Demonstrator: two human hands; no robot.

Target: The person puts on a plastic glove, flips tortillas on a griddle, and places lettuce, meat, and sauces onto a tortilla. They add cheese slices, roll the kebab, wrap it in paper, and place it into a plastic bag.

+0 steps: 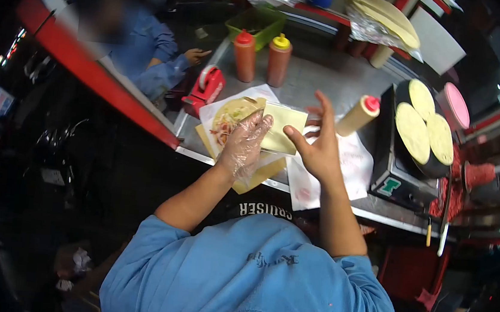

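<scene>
My left hand (244, 145), in a clear plastic glove, grips a pale yellow square cheese slice (279, 132) with a clear film edge showing around it. My right hand (322, 144) is bare, its fingers spread, with the thumb right at the slice's right side. Partly behind the gloved hand lies a round flatbread (220, 112) topped with shredded vegetables and red sauce, on white paper (208, 115). A cream sauce bottle (352, 121) with a pink cap appears just beyond my right fingers. Printed white paper sheets (352, 173) spread below that hand.
A red sauce bottle (244, 62) and a yellow-capped one (278, 67) stand on the metal counter (325, 67). At left are a red dispenser (204, 89) and a person (158, 51) across the counter. To the right, flatbreads (413, 132) rest on a black griddle (386, 133).
</scene>
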